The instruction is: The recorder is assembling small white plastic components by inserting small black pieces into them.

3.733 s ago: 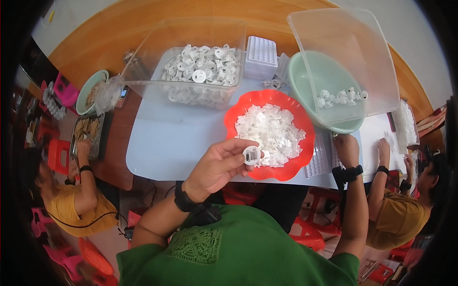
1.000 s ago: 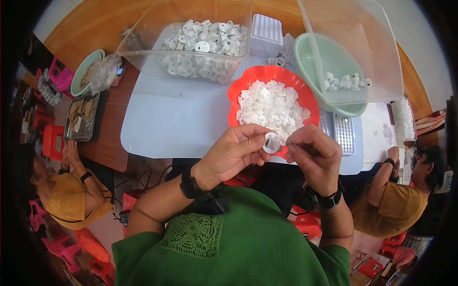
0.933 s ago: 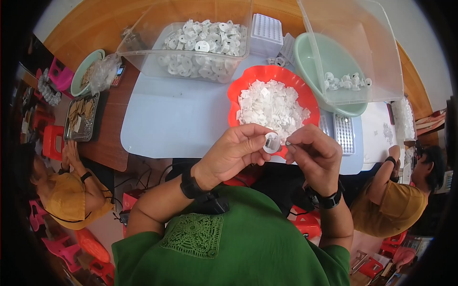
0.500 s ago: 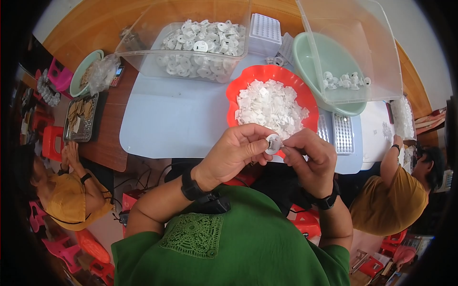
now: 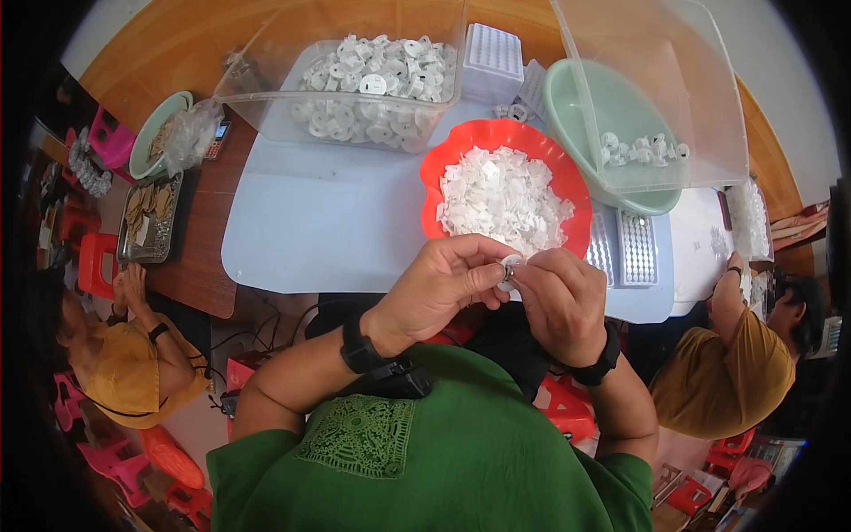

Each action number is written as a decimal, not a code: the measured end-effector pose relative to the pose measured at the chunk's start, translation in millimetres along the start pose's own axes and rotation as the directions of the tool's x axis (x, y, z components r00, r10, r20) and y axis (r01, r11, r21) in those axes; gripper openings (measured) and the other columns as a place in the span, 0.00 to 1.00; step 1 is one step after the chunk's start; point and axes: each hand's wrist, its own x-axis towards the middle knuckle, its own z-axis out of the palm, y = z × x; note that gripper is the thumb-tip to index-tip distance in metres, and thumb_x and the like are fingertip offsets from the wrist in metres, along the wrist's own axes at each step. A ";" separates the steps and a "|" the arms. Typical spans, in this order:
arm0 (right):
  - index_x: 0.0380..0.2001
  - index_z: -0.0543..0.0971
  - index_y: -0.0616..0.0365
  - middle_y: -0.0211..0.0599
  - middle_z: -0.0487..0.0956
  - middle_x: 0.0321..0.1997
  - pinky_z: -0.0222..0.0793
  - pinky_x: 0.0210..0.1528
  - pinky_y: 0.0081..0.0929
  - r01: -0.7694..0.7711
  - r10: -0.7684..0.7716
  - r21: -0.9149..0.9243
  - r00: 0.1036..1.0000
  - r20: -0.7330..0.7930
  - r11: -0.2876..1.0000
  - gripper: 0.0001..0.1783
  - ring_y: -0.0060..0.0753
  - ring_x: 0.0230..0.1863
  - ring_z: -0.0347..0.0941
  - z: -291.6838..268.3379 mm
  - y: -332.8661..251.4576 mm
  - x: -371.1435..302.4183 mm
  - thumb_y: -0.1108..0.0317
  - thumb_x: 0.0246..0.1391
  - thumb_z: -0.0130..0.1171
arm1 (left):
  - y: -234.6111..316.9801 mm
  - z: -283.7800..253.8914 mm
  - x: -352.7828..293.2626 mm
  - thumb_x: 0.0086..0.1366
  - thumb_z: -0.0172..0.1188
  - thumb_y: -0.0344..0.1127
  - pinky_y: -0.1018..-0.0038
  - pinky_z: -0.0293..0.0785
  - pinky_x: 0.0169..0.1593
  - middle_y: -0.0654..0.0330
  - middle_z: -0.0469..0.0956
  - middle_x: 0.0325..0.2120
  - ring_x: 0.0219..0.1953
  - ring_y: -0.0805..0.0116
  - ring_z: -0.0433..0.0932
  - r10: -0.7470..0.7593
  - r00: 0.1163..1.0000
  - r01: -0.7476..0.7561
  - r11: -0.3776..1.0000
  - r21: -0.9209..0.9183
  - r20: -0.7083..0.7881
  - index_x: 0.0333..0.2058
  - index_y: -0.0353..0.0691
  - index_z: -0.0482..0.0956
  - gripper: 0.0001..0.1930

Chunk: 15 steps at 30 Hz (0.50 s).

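By the red bowl (image 5: 432,197), left grip (image 5: 443,284) holds a white disc (image 5: 511,261) (dark-marked), right grip (image 5: 566,297) narrow against it.

A blue board (image 5: 328,213) carries a bin (image 5: 275,99) and block (image 5: 492,66) near its far edge, a bowl (image 5: 576,191) by its near edge, and a basin (image 5: 563,115) and tray (image 5: 638,250) toward its right edge.

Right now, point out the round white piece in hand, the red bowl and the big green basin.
Round white piece (image 5: 511,262): head view, upper part.
Red bowl (image 5: 483,133): head view, far wall.
Big green basin (image 5: 565,111): head view, left inner wall.
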 end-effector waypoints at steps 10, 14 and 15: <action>0.28 0.75 0.62 0.39 0.72 0.24 0.65 0.19 0.27 -0.292 0.296 0.187 0.955 0.008 0.938 0.09 0.37 0.19 0.71 0.8 -6.6 -4.4 0.83 0.41 0.60 | -0.6 2.2 -0.7 0.65 0.55 0.31 0.77 0.76 0.40 0.57 0.78 0.36 0.34 0.73 0.77 0.006 1.000 -0.006 1.000 0.021 -0.011 0.49 0.32 0.72 0.15; 0.28 0.75 0.62 0.37 0.72 0.25 0.65 0.20 0.24 -0.394 0.399 0.256 0.916 0.035 0.883 0.08 0.32 0.19 0.72 -4.0 -6.7 -3.9 0.83 0.42 0.60 | -2.1 3.4 1.8 0.65 0.54 0.30 0.77 0.76 0.40 0.56 0.77 0.37 0.34 0.72 0.78 -0.018 1.000 0.018 1.000 0.010 0.003 0.48 0.31 0.72 0.14; 0.28 0.75 0.62 0.37 0.72 0.25 0.65 0.20 0.24 -0.400 0.406 0.251 0.913 0.030 0.881 0.08 0.32 0.19 0.72 -6.7 -6.4 -4.7 0.83 0.42 0.60 | -0.8 6.6 2.1 0.65 0.53 0.29 0.77 0.76 0.39 0.55 0.77 0.37 0.34 0.72 0.78 -0.022 1.000 0.023 1.000 0.021 -0.011 0.48 0.31 0.72 0.14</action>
